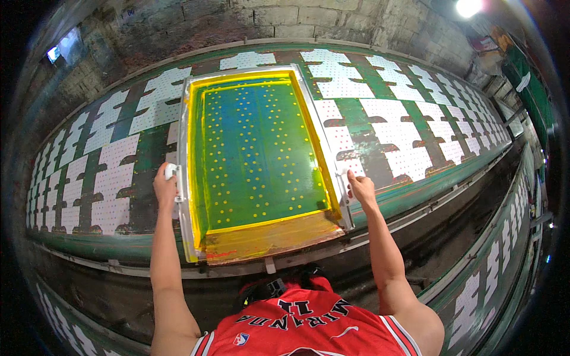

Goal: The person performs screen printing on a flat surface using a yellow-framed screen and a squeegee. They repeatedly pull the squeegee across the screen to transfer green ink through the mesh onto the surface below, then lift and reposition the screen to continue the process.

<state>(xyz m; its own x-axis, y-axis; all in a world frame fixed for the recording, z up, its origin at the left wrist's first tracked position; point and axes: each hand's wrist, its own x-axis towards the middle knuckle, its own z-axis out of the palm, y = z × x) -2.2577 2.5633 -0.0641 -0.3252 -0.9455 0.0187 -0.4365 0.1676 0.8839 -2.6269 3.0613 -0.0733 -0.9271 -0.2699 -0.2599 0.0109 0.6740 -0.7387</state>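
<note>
A rectangular printing screen (258,154) with a silver frame, yellow ink borders and a blue-green mesh full of yellow dots lies over a long green table (356,127). My left hand (165,184) is closed on the white handle at the frame's left side, and my right hand (360,188) is closed around the handle on the right side, which is mostly hidden by my fingers. White cut pieces (392,151) printed with small coloured dots lie in rows on the table to either side of the screen, and more in the row behind it.
A block wall (279,18) runs behind the table. A metal rail (119,267) follows its near edge above a dark floor (439,231). Other green boards with white pieces (499,261) stand at the lower right and lower left. A green cloth (522,77) hangs at the upper right.
</note>
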